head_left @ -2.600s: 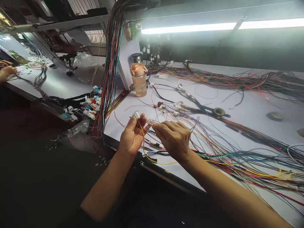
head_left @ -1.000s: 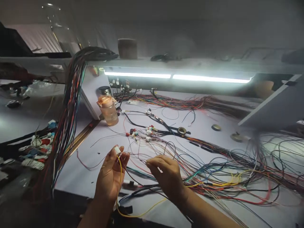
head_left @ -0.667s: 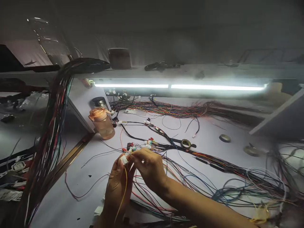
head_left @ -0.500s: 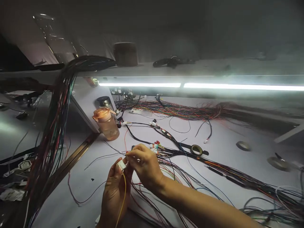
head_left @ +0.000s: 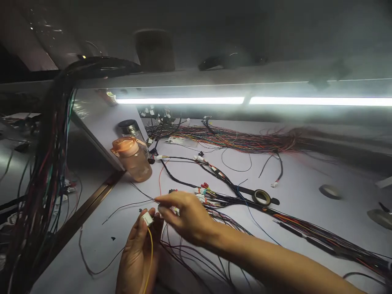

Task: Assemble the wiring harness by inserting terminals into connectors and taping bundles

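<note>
White connector [head_left: 147, 218], unlabelled, is pinched in the left hand [head_left: 137, 255]; the right hand [head_left: 183, 216] pinches a thin wire [head_left: 143, 195] beside it.

Left hand [head_left: 136, 257] pinches white connector [head_left: 147, 218]; right hand [head_left: 183, 216] beside.

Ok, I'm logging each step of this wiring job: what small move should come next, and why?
Probably bring the right hand back to the white connector pinched in the left hand. Only a yellow wire leaves it, and the right fingertips reach toward a thin black wire.

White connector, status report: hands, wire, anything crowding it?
Left hand pinching white connector, yellow wire trailing. Right hand at it. Loose wires underneath.
</note>
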`<state>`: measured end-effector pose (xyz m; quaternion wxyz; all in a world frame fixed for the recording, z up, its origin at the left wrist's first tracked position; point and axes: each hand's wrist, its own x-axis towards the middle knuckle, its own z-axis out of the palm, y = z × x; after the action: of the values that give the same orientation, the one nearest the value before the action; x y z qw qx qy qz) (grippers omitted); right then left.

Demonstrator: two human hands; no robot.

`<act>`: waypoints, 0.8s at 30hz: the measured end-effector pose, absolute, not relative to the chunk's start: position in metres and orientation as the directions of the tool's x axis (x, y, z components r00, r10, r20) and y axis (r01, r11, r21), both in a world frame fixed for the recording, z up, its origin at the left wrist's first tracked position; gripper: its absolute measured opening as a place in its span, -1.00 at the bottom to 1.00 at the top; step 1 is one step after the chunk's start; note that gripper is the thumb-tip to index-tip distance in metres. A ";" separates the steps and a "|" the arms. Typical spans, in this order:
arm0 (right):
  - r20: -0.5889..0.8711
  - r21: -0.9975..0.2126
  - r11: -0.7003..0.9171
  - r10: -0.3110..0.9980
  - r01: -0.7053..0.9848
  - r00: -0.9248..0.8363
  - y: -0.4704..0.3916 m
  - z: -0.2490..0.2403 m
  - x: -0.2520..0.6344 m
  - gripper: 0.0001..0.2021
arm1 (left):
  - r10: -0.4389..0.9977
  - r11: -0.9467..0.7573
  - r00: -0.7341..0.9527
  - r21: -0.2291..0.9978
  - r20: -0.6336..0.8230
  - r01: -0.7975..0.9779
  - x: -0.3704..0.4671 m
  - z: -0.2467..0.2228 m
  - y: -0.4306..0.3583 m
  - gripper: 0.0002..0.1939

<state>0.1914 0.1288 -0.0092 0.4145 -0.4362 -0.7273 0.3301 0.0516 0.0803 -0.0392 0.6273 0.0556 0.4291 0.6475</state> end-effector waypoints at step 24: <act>0.225 -0.516 0.252 0.962 0.819 -0.154 0.313 -0.061 0.186 -0.75 | 0.853 0.108 -0.218 0.568 -0.475 -0.816 0.058 -0.046 0.078 -0.82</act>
<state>0.1864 0.3130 -0.0615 0.2606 -0.5958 -0.7471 0.1376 0.0578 0.0782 -0.0461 0.6250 0.0229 0.4041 0.6675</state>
